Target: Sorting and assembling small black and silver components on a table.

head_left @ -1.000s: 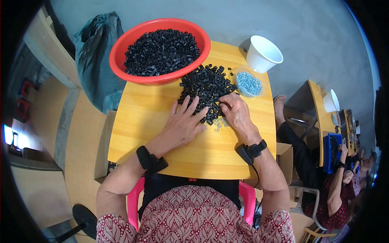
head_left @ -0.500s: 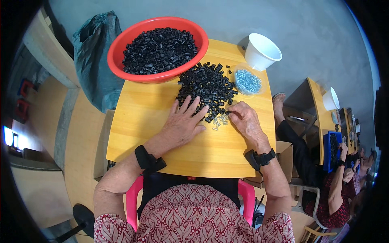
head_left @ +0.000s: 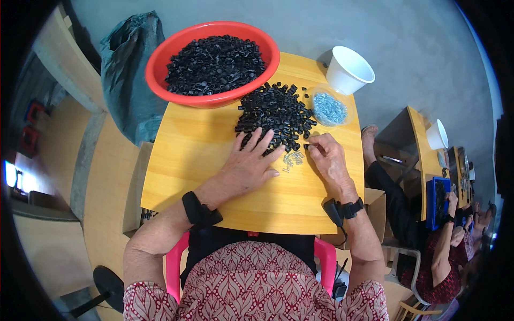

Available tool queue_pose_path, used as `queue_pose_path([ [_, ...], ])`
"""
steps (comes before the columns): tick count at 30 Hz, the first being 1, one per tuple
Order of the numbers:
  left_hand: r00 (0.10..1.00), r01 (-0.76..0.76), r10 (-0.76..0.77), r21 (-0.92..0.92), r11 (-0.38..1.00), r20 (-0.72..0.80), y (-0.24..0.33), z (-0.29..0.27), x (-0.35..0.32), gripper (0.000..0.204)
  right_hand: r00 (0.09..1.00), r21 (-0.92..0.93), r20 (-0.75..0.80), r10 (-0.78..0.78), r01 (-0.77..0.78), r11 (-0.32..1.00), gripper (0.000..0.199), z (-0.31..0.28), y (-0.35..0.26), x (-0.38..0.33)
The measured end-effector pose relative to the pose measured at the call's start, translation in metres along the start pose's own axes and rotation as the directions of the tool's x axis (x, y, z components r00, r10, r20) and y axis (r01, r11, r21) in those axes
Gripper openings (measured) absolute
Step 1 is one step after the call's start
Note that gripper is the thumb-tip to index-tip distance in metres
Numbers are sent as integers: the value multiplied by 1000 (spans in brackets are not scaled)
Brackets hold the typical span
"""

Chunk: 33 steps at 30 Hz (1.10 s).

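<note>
A loose pile of small black plastic caps (head_left: 276, 109) is spread over the yellow table. My left hand (head_left: 242, 167) lies palm down with fingers spread, its fingertips on the near side of that pile. Just right of the pile, the thumb and forefinger of my right hand (head_left: 330, 161) pinch one black cap (head_left: 307, 146). Between the two hands is a little heap of short silvery metal pieces (head_left: 293, 159), too small to tell their exact kind. More metal pieces fill a clear round tub (head_left: 329, 109) beyond my right hand.
A red basin (head_left: 155, 80) heaped with black caps stands at the table's far left. A white bucket (head_left: 348, 72) is at the far right corner. Dark green sacking (head_left: 126, 80) hangs left of the yellow table (head_left: 182, 176). Off to the right, another person (head_left: 441, 257) works over a blue tray.
My right hand has drawn slightly right, away from the pile, with a black cap in its fingertips. My left hand has slid a little to the right over the pile's near edge.
</note>
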<state>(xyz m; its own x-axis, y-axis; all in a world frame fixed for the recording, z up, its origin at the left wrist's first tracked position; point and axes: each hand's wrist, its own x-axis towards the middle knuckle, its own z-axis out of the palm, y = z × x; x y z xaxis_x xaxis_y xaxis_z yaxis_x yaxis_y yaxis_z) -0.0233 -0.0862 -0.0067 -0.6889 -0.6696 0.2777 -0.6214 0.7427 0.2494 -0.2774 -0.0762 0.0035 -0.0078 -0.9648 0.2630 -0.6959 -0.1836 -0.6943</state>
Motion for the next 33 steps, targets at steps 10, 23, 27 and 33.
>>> queue_pose_path([
  [10,1000,7,-7,-4,1000,7,4,0,1,50,988,-95,76,-135,142,985,11,22,-17,14],
  [23,981,125,-167,-333,935,-101,12,-19,-34,40,996,49,80,-38,34,998,11,-10,-37,-38],
  [27,960,202,-278,-648,735,-16,24,-36,-52,33,996,116,81,-31,21,993,10,-8,-45,-44],
  [33,897,322,-406,-887,330,175,30,-39,-67,25,997,-59,73,-18,22,998,9,12,-54,-6],
])
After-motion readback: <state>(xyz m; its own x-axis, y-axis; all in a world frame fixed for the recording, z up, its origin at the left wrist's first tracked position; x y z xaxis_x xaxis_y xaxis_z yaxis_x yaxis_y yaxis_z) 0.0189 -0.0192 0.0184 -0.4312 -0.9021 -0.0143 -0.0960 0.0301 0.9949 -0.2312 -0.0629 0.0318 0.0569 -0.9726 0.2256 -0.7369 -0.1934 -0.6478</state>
